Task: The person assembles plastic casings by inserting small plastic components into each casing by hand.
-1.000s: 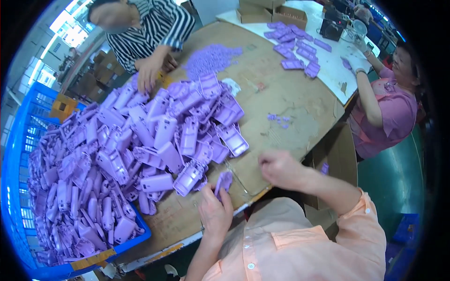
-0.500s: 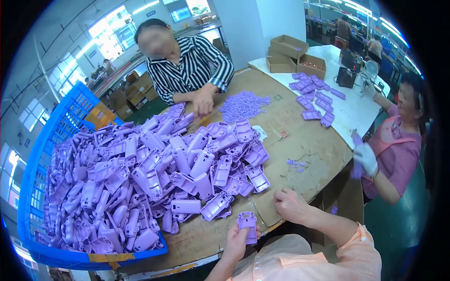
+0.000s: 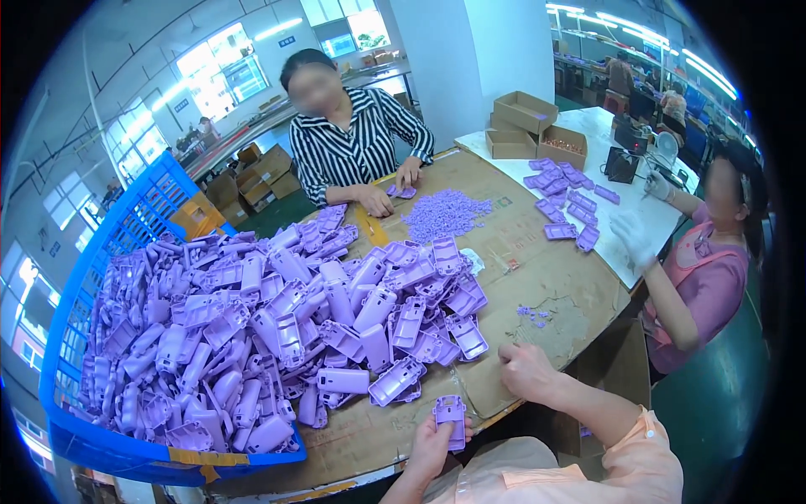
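My left hand grips a purple plastic casing at the table's near edge, its hollow, ribbed side facing up. To the right, my right hand rests over the cardboard-covered table with its fingers curled together. Whatever those fingers may hold is hidden. Just beyond it lies a small cluster of tiny purple parts. A large heap of purple casings spills from a blue plastic crate on my left toward the middle of the table.
Across the table, a person in a striped shirt handles a purple piece beside a pile of tiny purple parts. A gloved co-worker is at the right by a white table bearing casings. Cardboard boxes stand beyond.
The view has shifted slightly. The person opposite now has both hands at a purple piece. The right co-worker's gloved hand no longer holds its purple pieces. My left hand keeps its casing.
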Demonstrator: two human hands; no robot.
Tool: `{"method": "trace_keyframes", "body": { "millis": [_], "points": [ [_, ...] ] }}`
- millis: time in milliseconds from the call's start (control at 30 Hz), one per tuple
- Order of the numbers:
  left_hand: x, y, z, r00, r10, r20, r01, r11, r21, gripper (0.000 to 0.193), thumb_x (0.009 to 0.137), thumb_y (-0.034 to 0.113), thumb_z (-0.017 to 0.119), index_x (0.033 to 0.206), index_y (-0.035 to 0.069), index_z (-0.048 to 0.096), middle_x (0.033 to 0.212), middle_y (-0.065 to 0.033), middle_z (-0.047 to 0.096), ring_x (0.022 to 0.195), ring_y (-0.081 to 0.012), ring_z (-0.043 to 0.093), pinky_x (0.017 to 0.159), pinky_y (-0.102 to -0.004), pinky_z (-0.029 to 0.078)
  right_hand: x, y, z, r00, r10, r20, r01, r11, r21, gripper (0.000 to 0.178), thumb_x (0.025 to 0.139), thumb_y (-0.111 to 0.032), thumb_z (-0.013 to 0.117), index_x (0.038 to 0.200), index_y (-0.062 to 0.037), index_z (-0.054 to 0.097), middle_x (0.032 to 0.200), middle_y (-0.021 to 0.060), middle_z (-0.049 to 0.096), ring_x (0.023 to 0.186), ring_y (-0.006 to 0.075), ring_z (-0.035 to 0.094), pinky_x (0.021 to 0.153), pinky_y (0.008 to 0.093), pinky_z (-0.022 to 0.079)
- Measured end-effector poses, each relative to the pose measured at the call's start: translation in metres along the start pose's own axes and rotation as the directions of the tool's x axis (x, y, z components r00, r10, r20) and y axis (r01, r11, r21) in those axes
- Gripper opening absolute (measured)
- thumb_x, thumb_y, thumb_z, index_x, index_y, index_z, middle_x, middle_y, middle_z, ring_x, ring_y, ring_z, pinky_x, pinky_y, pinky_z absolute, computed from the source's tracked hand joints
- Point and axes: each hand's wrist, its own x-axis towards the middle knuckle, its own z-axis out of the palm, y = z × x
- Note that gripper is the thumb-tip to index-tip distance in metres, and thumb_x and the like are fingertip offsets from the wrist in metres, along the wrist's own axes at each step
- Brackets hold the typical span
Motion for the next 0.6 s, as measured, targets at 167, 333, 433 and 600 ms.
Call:
{"method": "trace_keyframes", "body": {
  "millis": [167, 333, 433, 600],
  "points": [
    [0.000, -0.002, -0.004, 0.999, 0.032, 0.021, -0.031, 0.999, -0.021, 0.019, 0.090, 0.006, 0.044, 0.106, 0.002, 0.052, 0.092, -0.0112, 0.064, 0.077, -0.0177, 0.064, 0.069, -0.0302, 0.054, 0.005, -0.004, -0.007, 0.978, -0.043, -0.205, 0.103, 0.950, 0.295, 0.006, 0.060, -0.004, 0.062, 0.056, -0.0004, 0.058, 0.074, 0.0111, 0.057, 0.067, 0.0273, 0.058, 0.057, 0.0382, 0.048],
    [0.001, 0.001, 0.004, 0.998, 0.021, 0.056, -0.008, 0.977, -0.213, 0.018, 0.091, 0.015, 0.055, 0.103, 0.001, 0.055, 0.092, -0.0094, 0.064, 0.076, -0.0157, 0.062, 0.072, -0.0291, 0.053, -0.005, -0.035, -0.011, 0.986, 0.045, -0.158, 0.070, 0.755, 0.652, 0.010, 0.066, -0.005, 0.063, 0.058, -0.0017, 0.059, 0.070, 0.0086, 0.059, 0.062, 0.0208, 0.059, 0.055, 0.0317, 0.048],
    [0.000, 0.006, 0.009, 0.997, 0.019, 0.080, 0.006, 0.954, -0.301, 0.017, 0.090, 0.016, 0.057, 0.099, 0.001, 0.056, 0.089, -0.0084, 0.064, 0.075, -0.0154, 0.062, 0.071, -0.0293, 0.053, -0.013, -0.057, -0.019, 0.998, 0.019, -0.066, 0.035, 0.681, 0.731, 0.011, 0.069, -0.005, 0.064, 0.059, -0.0025, 0.060, 0.074, 0.0081, 0.061, 0.064, 0.0197, 0.060, 0.056, 0.0302, 0.048],
    [0.001, 0.001, 0.011, 0.994, 0.070, 0.079, -0.045, 0.958, -0.282, 0.018, 0.087, 0.015, 0.061, 0.098, 0.001, 0.056, 0.086, -0.0068, 0.063, 0.075, -0.0147, 0.062, 0.069, -0.0274, 0.052, -0.018, -0.061, -0.018, 0.960, -0.184, -0.214, 0.276, 0.767, 0.579, 0.008, 0.068, -0.005, 0.067, 0.062, -0.0044, 0.062, 0.076, 0.0071, 0.061, 0.067, 0.0227, 0.059, 0.059, 0.0325, 0.049]
  ]
}}
